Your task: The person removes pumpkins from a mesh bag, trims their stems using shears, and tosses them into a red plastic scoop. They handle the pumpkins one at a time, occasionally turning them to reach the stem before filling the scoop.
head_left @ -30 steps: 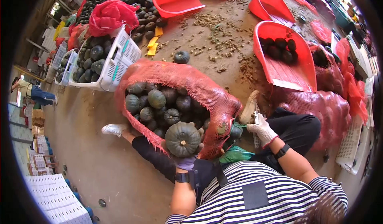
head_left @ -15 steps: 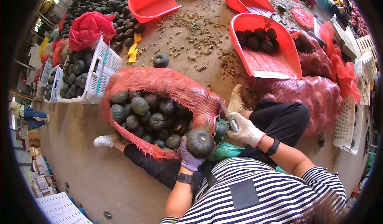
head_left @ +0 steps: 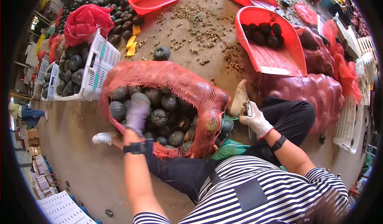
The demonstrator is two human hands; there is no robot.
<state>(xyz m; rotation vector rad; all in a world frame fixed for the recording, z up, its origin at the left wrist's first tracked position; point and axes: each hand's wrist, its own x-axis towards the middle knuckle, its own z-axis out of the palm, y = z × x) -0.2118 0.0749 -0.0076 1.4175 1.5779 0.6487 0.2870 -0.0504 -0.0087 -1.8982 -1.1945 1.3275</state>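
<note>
An opened red mesh sack [head_left: 159, 68] lies in front of me, full of dark green pumpkins [head_left: 159, 117]. My left hand [head_left: 137, 117], in a purple glove, is over the sack's opening beside a pumpkin near its left side. Motion smears its fingers, so their grip does not show. My right hand [head_left: 257, 122], in a white glove, is closed around a knife [head_left: 249, 109] with a silvery handle, to the right of the sack. Between the hands, a pumpkin [head_left: 226, 126] and a green plastic bag [head_left: 230, 149] lie by my lap.
A single pumpkin [head_left: 161, 54] sits on the floor beyond the sack. White crates [head_left: 99, 60] of pumpkins stand at left. A red scoop [head_left: 279, 58] holding several pumpkins and a full mesh sack [head_left: 307, 96] are at right. My legs [head_left: 175, 172] straddle the opened sack.
My left hand has let go of the pumpkin it held near my lap and moved left and forward over the sack. My right hand has shifted slightly right with the knife.
</note>
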